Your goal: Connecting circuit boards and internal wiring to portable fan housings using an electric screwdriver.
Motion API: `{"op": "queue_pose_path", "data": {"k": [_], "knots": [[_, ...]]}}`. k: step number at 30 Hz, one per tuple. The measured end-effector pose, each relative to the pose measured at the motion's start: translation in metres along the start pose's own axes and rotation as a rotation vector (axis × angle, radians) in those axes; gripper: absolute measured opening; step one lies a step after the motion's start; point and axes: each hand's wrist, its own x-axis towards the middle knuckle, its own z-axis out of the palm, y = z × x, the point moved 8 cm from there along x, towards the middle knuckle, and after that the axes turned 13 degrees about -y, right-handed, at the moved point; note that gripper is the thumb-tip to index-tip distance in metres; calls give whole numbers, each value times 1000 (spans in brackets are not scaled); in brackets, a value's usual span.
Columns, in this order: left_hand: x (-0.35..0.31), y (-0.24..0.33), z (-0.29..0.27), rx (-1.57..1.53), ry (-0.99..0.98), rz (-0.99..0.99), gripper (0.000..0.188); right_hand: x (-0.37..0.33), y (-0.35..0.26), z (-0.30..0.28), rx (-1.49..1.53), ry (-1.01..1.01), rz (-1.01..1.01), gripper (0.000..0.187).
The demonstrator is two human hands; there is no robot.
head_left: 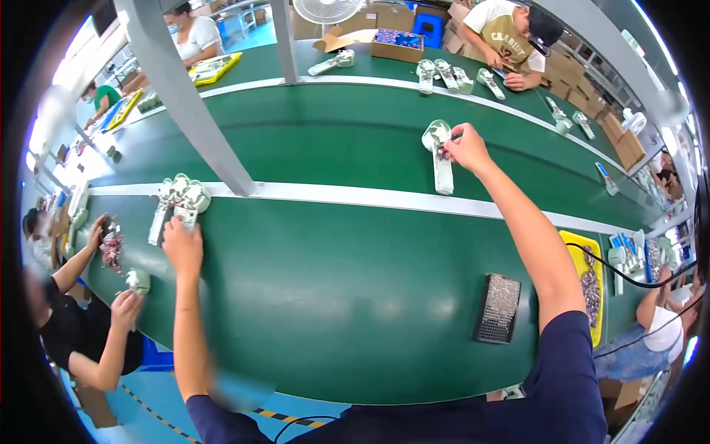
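Observation:
My right hand (468, 149) is closed at the side of a pale green device housing (442, 172) with a round head and a straight white handle. This housing lies on the green belt beyond the near rail, and a small dark reddish part shows by my fingertips. On the near side, my left hand (183, 243) has its fingers around the lower end of one of several similar housings (194, 197), grouped against the rail with thin wires showing at their heads. My fingers partly cover that housing.
A black grid tray of small metal parts (498, 308) lies at right, near a yellow tray (597, 325) of small parts. A grey post (194, 111) rises from the rail. At left a co-worker's hands (126, 309) hold a housing near loose wired parts (111, 248). Another person works across the belt.

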Motion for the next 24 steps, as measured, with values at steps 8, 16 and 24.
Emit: {"op": "queue_pose_path", "data": {"k": [8, 16, 24], "knots": [[-101, 110, -51, -413, -159, 9, 51, -22, 28, -60, -372, 365, -118, 70], [-219, 237, -63, -585, -515, 207, 59, -311, -65, 62, 282, -447, -145, 40], [-295, 322, -97, -633, -675, 477, 68, -434, 43, -38, 606, 324, -38, 28]]}}
